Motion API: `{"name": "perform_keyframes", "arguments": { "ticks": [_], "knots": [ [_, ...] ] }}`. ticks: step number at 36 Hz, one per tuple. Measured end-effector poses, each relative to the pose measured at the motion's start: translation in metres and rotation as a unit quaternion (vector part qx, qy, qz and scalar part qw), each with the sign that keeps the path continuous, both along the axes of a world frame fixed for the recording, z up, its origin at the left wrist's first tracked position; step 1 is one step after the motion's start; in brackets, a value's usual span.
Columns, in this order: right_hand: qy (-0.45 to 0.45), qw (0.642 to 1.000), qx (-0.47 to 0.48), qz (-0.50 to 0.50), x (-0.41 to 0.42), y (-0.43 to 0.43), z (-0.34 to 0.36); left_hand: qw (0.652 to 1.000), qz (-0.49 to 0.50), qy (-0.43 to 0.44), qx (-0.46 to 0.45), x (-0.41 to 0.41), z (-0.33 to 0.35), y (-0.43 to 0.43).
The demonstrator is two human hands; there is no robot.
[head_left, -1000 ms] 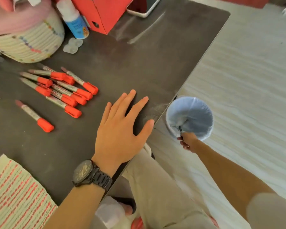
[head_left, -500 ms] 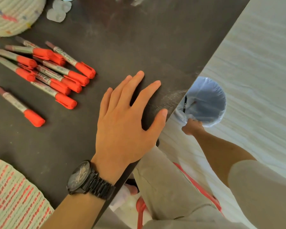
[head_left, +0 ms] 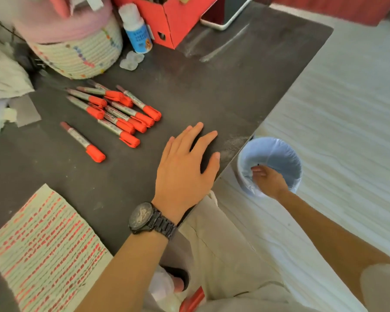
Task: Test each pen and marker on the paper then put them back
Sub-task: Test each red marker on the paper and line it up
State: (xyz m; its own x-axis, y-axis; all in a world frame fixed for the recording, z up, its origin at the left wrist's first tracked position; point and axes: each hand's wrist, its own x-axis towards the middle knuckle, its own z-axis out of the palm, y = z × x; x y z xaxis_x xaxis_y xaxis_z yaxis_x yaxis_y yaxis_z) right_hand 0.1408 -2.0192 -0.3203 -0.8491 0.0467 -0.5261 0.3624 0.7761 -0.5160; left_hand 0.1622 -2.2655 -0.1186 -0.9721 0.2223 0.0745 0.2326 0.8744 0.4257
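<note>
Resting left hand [head_left: 185, 174] flat on table [head_left: 223, 86], fingers spread; hanging right hand [head_left: 269, 180] over bin [head_left: 287, 154], fingers loose, apart, nothing visible in them. Left of left hand: pile of capped markers [head_left: 131, 112], single marker [head_left: 82, 140] apart, paper [head_left: 43, 244] at near edge.

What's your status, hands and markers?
Left hand flat on table, open. Right hand over lined bin, fingers loose, nothing seen held. Orange-capped markers lie on table beyond marked paper. Nothing blocking them.
</note>
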Motion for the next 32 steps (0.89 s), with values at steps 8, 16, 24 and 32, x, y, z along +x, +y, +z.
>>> {"name": "perform_keyframes", "arguments": {
  "ticks": [8,16,24,32],
  "knots": [
    [-0.103,0.891,-0.427,0.112,0.051,-0.028,0.173,0.998,0.023,-0.005,0.061,0.064,0.030,-0.050],
    [0.019,0.872,-0.427,0.237,0.048,-0.129,0.274,0.963,0.245,0.065,0.093,0.154,0.035,-0.149],
    [0.141,0.896,-0.228,0.354,0.002,-0.242,0.247,0.896,0.443,-0.005,-0.012,0.216,-0.005,-0.218],
    [0.306,0.850,0.078,0.422,-0.025,-0.305,0.213,0.880,0.475,0.016,-0.010,0.216,-0.014,-0.219]
  ]
}}
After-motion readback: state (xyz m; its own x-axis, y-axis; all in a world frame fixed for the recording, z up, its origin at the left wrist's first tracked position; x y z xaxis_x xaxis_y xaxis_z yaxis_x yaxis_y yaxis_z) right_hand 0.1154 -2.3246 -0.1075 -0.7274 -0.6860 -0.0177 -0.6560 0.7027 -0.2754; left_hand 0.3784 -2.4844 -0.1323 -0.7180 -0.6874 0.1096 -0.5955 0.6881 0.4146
